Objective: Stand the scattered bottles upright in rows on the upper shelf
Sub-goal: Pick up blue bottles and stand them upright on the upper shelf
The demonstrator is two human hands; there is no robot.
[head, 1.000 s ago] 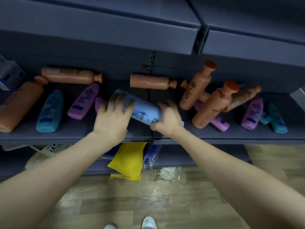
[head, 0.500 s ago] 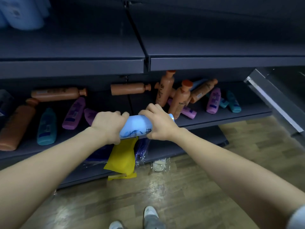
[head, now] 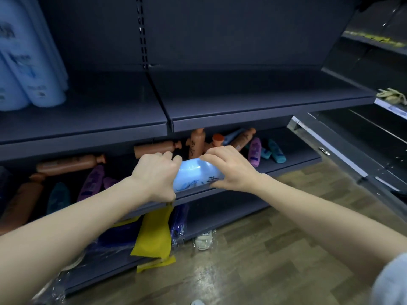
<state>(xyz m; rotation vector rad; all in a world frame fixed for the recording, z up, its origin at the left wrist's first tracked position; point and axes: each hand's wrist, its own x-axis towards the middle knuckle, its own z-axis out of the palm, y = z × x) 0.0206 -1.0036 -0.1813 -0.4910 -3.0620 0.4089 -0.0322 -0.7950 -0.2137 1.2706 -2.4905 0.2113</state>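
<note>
A light blue bottle (head: 196, 176) lies sideways between my hands, lifted in front of the middle shelf's edge. My left hand (head: 155, 175) grips its left end and my right hand (head: 229, 167) grips its right end. On the upper shelf (head: 220, 100), light blue bottles (head: 28, 69) stand upright at the far left. Several orange bottles (head: 70, 164), purple bottles (head: 91, 181) and teal bottles (head: 276, 151) lie scattered on the middle shelf (head: 293, 159); two orange ones (head: 196, 142) stand there.
Yellow and blue packets (head: 154, 234) hang over the bottom shelf, with clear plastic wrap on the wooden floor (head: 264, 249). Another shelf unit (head: 352, 150) juts in at the right, with pale gloves (head: 392, 96) on it.
Both hands have lifted the light blue bottle off the middle shelf and toward me. The view has tilted up, bringing the upper shelf and its standing blue bottles into sight.
</note>
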